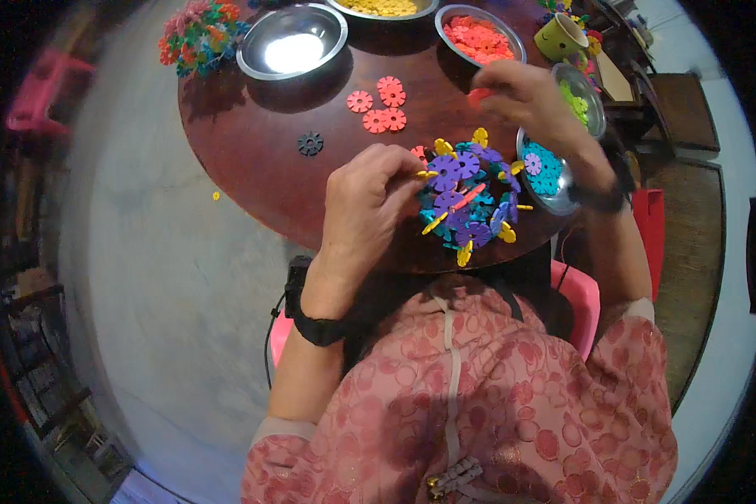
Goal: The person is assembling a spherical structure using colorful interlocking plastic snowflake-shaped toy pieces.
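A ball-shaped assembly of interlocking plastic snowflake discs (472,232), purple, teal, blue and yellow, rests near the front edge of the round table. At its left side my left hand (368,195) pinches a yellow disc (426,174) that sticks out of it. One coral-red disc (468,198) stands in the ball's upper face. My right hand (529,94), blurred, is raised above and right of the ball, near the bowl of red discs. Between its fingertips is a red disc (479,97). Several loose red discs (375,121) and one black disc (310,143) lie on the tabletop.
Metal bowls hold red discs (482,39), yellow discs (381,6), green discs (576,104) and teal discs (542,167). Another metal bowl (252,61) stands at back left beside a multicoloured disc cluster (198,38). A green cup (557,39) is at back right. A small yellow piece (216,196) lies on the floor.
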### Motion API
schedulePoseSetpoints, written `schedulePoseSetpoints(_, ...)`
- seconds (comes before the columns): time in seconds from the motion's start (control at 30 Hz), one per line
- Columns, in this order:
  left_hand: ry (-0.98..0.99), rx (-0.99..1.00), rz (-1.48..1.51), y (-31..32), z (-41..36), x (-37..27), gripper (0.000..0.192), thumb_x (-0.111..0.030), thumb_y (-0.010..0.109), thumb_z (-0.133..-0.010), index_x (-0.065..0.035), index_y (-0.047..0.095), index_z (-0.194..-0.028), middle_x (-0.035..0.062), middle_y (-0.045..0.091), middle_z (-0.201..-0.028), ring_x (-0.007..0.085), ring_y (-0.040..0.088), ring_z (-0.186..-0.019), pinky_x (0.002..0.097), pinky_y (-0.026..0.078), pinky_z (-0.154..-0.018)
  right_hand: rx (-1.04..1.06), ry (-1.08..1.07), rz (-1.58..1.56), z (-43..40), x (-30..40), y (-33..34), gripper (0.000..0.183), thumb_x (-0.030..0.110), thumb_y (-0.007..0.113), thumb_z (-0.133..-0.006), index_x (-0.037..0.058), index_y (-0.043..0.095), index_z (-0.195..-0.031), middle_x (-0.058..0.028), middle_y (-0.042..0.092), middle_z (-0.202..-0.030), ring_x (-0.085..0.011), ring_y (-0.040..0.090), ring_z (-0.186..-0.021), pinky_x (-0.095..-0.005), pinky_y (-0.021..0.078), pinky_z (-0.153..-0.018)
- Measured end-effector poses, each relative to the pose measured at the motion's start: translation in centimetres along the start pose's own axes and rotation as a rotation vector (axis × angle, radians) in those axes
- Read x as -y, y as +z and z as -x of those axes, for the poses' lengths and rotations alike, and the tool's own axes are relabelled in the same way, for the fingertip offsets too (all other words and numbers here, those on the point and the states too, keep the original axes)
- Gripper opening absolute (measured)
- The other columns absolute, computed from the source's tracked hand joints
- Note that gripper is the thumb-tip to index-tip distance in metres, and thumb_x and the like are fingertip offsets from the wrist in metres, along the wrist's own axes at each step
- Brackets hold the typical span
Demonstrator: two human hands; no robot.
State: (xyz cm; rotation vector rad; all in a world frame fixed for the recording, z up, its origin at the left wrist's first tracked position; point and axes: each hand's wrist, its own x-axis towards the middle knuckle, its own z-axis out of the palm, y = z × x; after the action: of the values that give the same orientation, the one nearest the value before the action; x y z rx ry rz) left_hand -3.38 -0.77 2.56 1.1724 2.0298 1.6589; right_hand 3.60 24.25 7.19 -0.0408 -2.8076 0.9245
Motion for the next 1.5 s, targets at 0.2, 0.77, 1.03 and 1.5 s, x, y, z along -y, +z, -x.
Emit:
schedulePoseSetpoints(0.2,-0.007,-0.013,0.056,0.1,0.2,-0.3,0.016,0.007,0.068,-0.075,0.0013,0.062,-0.088,0.0077,0.063,-0.081,0.0152,0.063,-0.074,0.0258,0.050,-0.067,-0.136,-0.116,0.080,4.5,9.0,-1.2,0.010,0.002,0.069,-0.078,0.0013,0.066,-0.088,-0.0099,0.062,-0.080,-0.0217,0.062,-0.073,-0.0314,0.0475,-0.064)
schedulePoseSetpoints(0.77,0.248,-0.122,-0.139,0.4,0.1,-0.3,0.020,0.008,0.065,-0.069,-0.0039,0.063,-0.085,0.0095,0.061,-0.078,0.0254,0.062,-0.072,0.0306,0.049,-0.065,-0.226,0.036,0.108,7.2,9.5,2.0,0.012,0.004,0.071,-0.076,0.0019,0.064,-0.086,-0.0112,0.064,-0.079,-0.0282,0.063,-0.073,-0.0356,0.0487,-0.065)
schedulePoseSetpoints(1.03,0.329,-0.145,-0.135,0.4,-0.1,0.1,0.017,0.006,0.067,-0.071,-0.0038,0.064,-0.085,0.0084,0.063,-0.079,0.0244,0.062,-0.072,0.0304,0.049,-0.064,-0.267,0.043,0.059,7.7,10.1,2.0,0.010,0.002,0.071,-0.076,0.0019,0.065,-0.085,-0.0104,0.064,-0.077,-0.0260,0.063,-0.070,-0.0333,0.0478,-0.062)
schedulePoseSetpoints(1.5,0.292,-0.131,-0.074,0.5,0.0,-0.3,0.016,-0.001,0.072,-0.070,-0.0066,0.063,-0.082,0.0067,0.062,-0.077,0.0265,0.062,-0.073,0.0355,0.049,-0.064,-0.256,0.041,0.037,7.7,9.8,2.1,0.011,0.001,0.071,-0.075,0.0016,0.065,-0.084,-0.0109,0.064,-0.077,-0.0266,0.063,-0.071,-0.0336,0.0483,-0.063)
